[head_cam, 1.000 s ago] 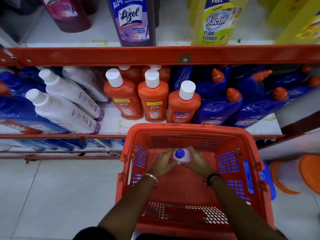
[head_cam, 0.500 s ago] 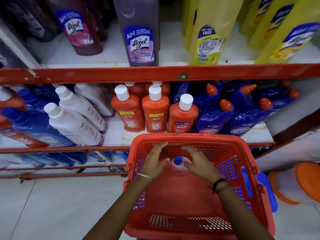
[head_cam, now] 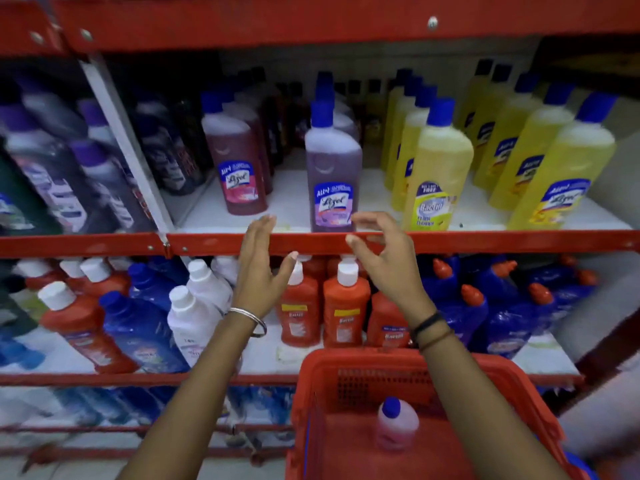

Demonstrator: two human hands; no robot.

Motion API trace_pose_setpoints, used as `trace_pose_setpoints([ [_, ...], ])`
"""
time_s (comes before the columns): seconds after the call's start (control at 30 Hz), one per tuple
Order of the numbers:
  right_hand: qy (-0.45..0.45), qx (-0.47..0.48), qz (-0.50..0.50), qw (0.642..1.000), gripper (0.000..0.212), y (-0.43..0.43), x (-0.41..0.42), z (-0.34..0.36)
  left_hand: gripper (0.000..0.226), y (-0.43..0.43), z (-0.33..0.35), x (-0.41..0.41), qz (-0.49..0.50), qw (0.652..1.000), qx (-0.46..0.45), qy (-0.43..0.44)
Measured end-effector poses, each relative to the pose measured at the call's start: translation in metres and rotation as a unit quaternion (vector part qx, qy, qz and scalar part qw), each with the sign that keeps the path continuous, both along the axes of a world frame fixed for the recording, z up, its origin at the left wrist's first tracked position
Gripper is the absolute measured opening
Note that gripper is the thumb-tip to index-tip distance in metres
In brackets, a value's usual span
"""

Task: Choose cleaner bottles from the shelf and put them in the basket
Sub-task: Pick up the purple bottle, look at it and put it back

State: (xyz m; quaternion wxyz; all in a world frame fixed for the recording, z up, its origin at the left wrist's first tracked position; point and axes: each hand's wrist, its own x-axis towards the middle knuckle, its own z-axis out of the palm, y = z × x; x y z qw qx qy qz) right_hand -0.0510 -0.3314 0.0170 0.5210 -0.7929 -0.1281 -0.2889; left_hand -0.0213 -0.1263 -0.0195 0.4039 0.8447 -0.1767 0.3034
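A red plastic basket (head_cam: 349,370) stands low in front of me, holding one pink cleaner bottle with a blue cap (head_cam: 396,424) upright inside it. Both my hands are raised in front of the red shelf rail (head_cam: 104,244). My left hand (head_cam: 259,271) is open, fingers straight, just left of a purple Lizol bottle (head_cam: 332,168) on the upper shelf. My right hand (head_cam: 384,261) is open with curled fingers, just right of that bottle's base. Neither hand touches it.
On the upper shelf stand a dark red Lizol bottle (head_cam: 239,161) and yellow floor cleaner bottles (head_cam: 438,168). The lower shelf carries orange Bactin bottles (head_cam: 344,310), white bottles (head_cam: 194,313) and blue bottles (head_cam: 464,306). A slanted metal brace (head_cam: 128,143) divides the upper shelf.
My hands let go of the pink bottle in the basket and rose to the upper shelf. My view tilted upward, so the basket now sits low in the frame.
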Motion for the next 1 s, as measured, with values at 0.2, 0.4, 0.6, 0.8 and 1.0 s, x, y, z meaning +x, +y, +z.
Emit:
trace_pose_setpoints([
  [0.2, -0.002, 0.027, -0.051, 0.998, 0.061, 0.014, 0.055, 0.023, 0.078, 0.011, -0.001, 0.040, 0.026, 0.979, 0.198, 0.029],
  [0.4, 0.143, 0.140, 0.112, 0.973, 0.074, 0.004, 0.091, 0.019, 0.077, 0.014, -0.016, 0.053, 0.038, 0.953, 0.299, 0.034],
  [0.6, 0.146, 0.163, 0.096, 0.971, 0.051, 0.007, 0.093, 0.017, 0.077, 0.013, -0.016, 0.055, 0.048, 0.946, 0.318, 0.038],
  [0.8, -0.007, 0.109, -0.096, 0.989, 0.057, 0.021, 0.076, 0.026, 0.079, 0.015, -0.020, 0.061, 0.039, 0.950, 0.308, 0.040],
  [1.0, -0.198, -0.039, -0.335, 0.920, 0.049, 0.040, 0.046, 0.041, 0.077, 0.015, -0.024, 0.063, 0.035, 0.955, 0.293, 0.041],
])
